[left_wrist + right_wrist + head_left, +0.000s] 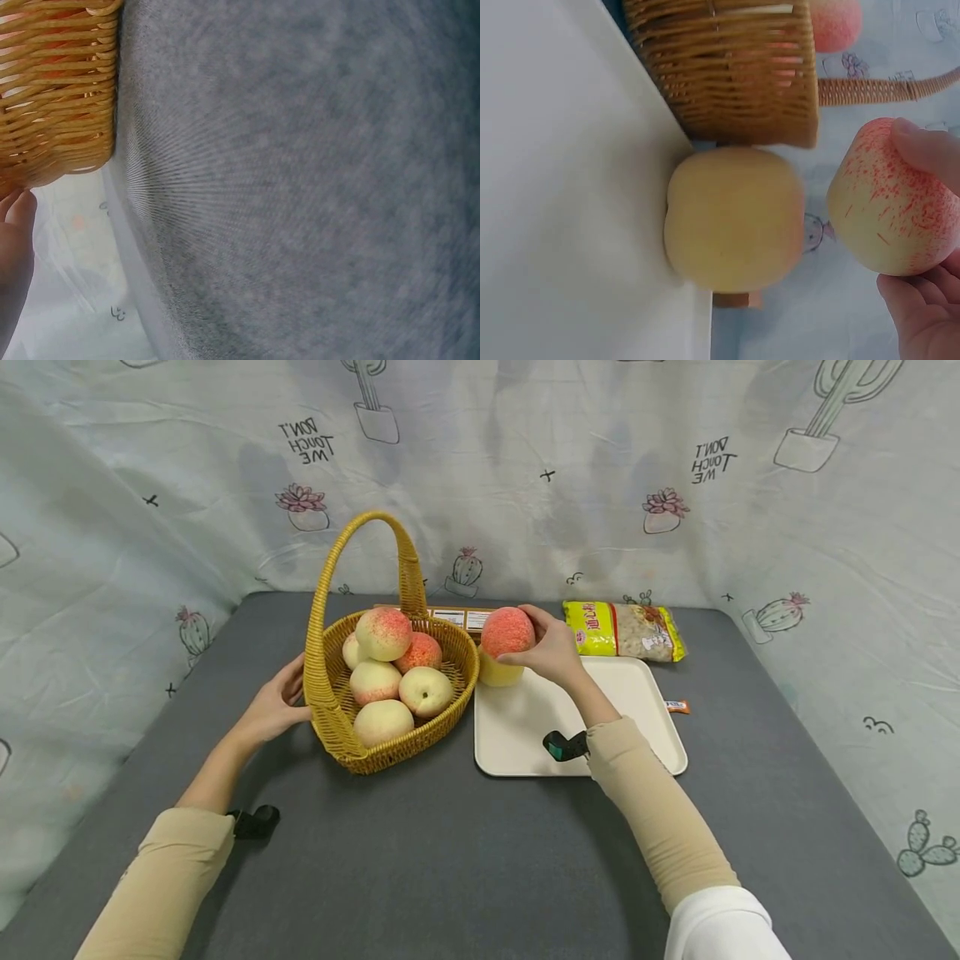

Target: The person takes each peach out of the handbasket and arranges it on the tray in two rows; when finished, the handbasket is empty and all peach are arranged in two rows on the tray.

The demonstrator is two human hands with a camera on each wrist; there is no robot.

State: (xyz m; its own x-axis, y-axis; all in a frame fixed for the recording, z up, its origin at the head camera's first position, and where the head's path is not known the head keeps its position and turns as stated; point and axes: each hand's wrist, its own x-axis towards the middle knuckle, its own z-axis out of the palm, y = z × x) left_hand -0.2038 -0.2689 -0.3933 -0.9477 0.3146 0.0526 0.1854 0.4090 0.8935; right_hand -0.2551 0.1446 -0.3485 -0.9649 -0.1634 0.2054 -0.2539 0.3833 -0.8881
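Over the tray's (637, 693) far-left corner, right hand (551, 647) grips a peach (507, 632); left hand (276, 703), fingers relaxed, touches the basket (330, 710); grey table (450, 860), cactus-print backdrop (525, 460).

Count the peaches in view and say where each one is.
8: six in the basket, one lying on the tray at its far left corner, one gripped in the right hand above it. More may be hidden deeper in the basket.

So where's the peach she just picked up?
In the head view the peach is gripped in the right hand, just right of the basket, above another peach lying on the tray's far left corner.
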